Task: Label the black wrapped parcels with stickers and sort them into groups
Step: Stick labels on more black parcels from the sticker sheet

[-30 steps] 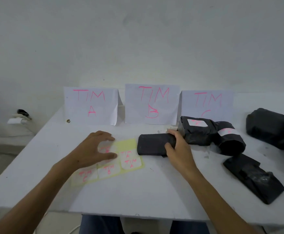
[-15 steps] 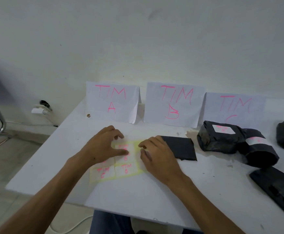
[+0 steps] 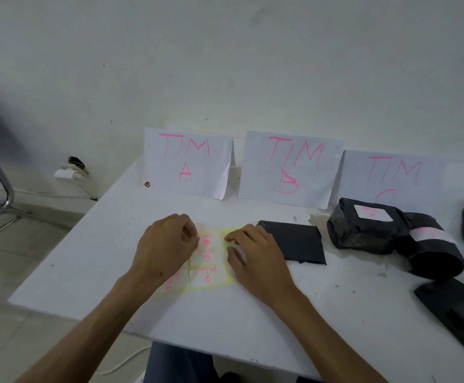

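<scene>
Left hand (image 3: 167, 246) fingers now curled, picking at sticker sheet (image 3: 211, 261)

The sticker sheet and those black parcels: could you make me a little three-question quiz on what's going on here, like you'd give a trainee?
1. True or false: the flat parcel just right of the sticker sheet already bears a label.
2. Multiple choice: the two labelled parcels lie in front of which sign? A) TIM A B) TIM B C) TIM C
3. Fill the gap: both hands, left hand and right hand, rest on the ____.

Key
1. False: no label shows on its top.
2. C: they lie before the TIM C sign.
3. Sticker sheet; the left fingers seem to pick at a sticker's edge.
</scene>
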`<state>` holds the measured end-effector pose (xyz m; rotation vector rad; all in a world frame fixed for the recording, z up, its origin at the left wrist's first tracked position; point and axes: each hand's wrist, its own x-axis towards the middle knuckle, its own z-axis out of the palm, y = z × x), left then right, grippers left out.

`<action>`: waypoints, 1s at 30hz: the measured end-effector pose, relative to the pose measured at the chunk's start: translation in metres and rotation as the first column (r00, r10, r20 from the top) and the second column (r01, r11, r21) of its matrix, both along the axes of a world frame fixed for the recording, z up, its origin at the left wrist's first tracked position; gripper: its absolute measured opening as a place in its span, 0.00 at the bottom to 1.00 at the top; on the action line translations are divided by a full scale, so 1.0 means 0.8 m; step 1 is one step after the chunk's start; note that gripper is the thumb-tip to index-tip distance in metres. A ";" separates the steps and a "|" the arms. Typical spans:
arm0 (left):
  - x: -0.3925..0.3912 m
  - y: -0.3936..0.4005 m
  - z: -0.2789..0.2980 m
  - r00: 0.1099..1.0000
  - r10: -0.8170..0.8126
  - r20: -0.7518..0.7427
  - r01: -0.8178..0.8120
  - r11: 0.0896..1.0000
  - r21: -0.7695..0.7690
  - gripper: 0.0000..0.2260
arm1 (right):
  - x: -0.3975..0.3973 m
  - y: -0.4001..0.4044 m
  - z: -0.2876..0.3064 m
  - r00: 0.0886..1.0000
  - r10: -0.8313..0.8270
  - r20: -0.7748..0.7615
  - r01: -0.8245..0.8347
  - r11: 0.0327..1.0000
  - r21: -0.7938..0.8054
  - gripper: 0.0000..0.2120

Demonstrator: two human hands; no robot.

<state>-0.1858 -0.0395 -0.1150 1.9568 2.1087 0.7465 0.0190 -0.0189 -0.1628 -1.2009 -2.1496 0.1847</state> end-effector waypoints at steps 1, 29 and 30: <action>0.003 -0.001 -0.001 1.000 -0.001 0.027 0.000 1.000 0.026 0.05 | 0.001 0.000 0.001 1.000 0.005 -0.026 -0.005 1.000 -0.022 0.08; 0.170 0.053 -0.006 0.903 -0.157 0.401 0.170 0.985 0.002 0.08 | 0.115 0.008 0.020 0.855 -0.371 -0.361 0.297 0.923 -0.244 0.06; 0.171 0.053 -0.006 0.915 -0.157 0.372 0.170 0.985 -0.001 0.09 | 0.114 0.009 0.017 0.862 -0.367 -0.350 0.300 0.926 -0.231 0.07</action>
